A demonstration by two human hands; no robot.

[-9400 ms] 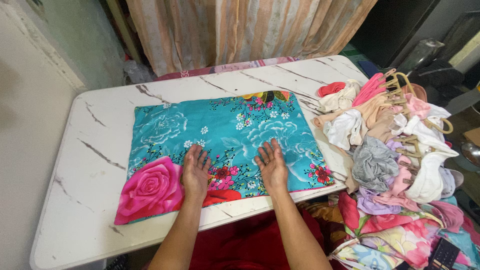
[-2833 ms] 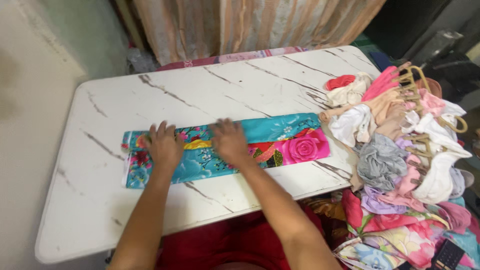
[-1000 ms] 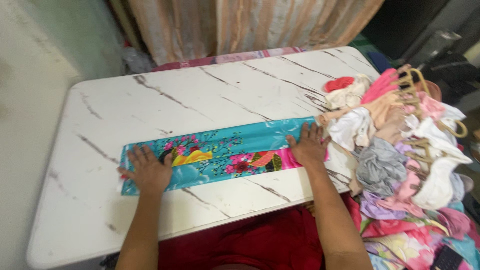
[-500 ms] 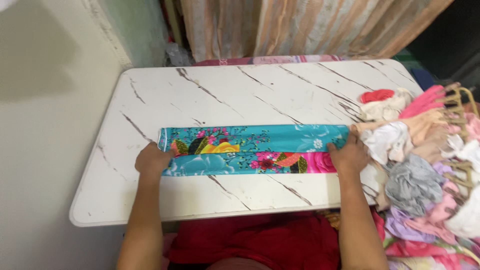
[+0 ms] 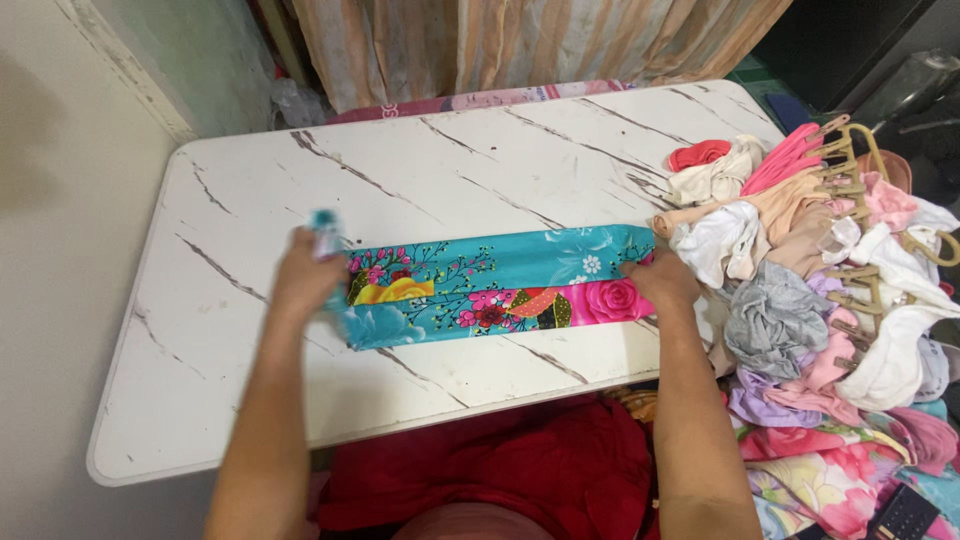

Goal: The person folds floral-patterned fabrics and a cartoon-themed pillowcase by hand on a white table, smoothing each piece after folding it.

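Note:
A turquoise floral cloth point(image 5: 480, 290) with pink roses lies folded into a long narrow strip on the white marble-look table point(image 5: 420, 170). My left hand point(image 5: 305, 280) grips the strip's left end and lifts it off the table, the edge sticking up above my fingers. My right hand point(image 5: 662, 281) holds the right end down flat against the table, next to the laundry pile.
A heap of mixed clothes point(image 5: 800, 290) with beige hangers point(image 5: 850, 160) covers the table's right end and spills lower right. A striped curtain point(image 5: 520, 40) hangs behind the table. A wall point(image 5: 60, 250) runs along the left. Red fabric point(image 5: 500, 470) lies under the front edge.
My left hand has closed on the strip's left end and raised it toward the right. Earlier the cloth lay spread wide and was folded down into this strip.

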